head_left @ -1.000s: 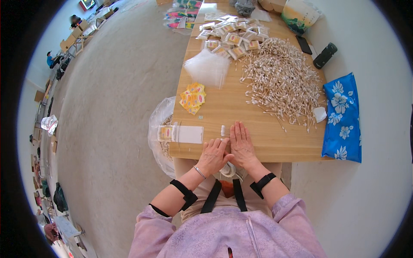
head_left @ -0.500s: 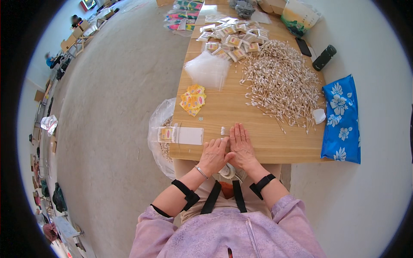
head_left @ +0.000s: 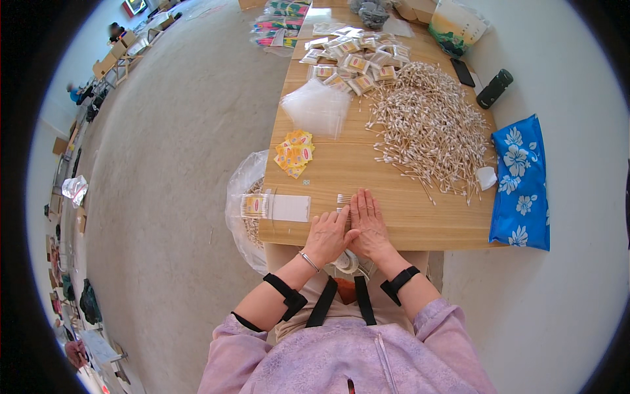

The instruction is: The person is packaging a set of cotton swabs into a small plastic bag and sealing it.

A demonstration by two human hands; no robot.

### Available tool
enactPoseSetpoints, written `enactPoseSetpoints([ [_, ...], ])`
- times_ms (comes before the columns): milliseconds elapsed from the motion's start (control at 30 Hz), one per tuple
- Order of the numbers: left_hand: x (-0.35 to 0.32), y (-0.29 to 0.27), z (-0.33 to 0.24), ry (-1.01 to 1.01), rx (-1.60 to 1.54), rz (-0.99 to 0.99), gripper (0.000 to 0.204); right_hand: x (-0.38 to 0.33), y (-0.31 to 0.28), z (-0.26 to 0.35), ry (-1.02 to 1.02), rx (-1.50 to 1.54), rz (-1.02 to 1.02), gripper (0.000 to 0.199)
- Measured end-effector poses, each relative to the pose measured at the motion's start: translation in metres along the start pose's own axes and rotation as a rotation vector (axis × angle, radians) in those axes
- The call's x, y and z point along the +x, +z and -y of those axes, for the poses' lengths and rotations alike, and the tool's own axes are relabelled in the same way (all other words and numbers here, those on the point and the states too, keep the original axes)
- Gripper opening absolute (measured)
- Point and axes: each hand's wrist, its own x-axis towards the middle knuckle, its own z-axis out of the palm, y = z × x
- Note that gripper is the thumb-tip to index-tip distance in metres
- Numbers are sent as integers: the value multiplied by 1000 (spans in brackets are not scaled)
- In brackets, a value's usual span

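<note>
A small row of cotton swabs (head_left: 343,198) lies near the table's front edge. Along its right side my right hand (head_left: 369,224) rests flat with straight fingers, covering part of the row. My left hand (head_left: 326,236) lies from the left with fingers loosely stretched, its index fingertip at the swabs' lower end and its thumb meeting the right hand. What lies beneath the palms is hidden. Left of them are a white rectangular card (head_left: 291,208) and a clear pack of swabs with a yellow label (head_left: 255,205), at the table's left edge.
A large heap of loose swabs (head_left: 430,125) covers the right side. Yellow labels (head_left: 294,154), clear bags (head_left: 317,108) and filled packs (head_left: 357,62) lie farther back. At right are a blue floral pouch (head_left: 520,184), dark bottle (head_left: 495,88) and phone (head_left: 462,72).
My left hand has shifted very slightly, its index fingertip a little higher along the swabs. My right hand keeps its place.
</note>
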Motion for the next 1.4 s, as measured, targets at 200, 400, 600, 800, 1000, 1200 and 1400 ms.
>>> enactPoseSetpoints([
  [200, 5, -2, 0, -48, -52, 0, 64, 1, -4, 3, 5, -1, 21, 85],
  [400, 12, -2, 1, -87, -71, 36, 64, 1, -5, 2, -2, 17, 10, 84],
  [600, 9, 3, 3, -52, -64, -12, 60, 1, -3, 1, -7, -19, -8, 82],
  [800, 14, 5, 10, -69, -49, 21, 63, 1, -11, 6, -12, 3, -1, 86],
  [1000, 17, 10, 14, -34, -29, 24, 66, 2, -13, 6, -9, 24, 15, 85],
  [1200, 20, 5, 10, -68, -40, 32, 61, 1, -9, 4, -13, -9, -17, 83],
  [1400, 22, 5, 11, -113, -83, 77, 57, -3, -8, 5, -35, -3, -6, 95],
])
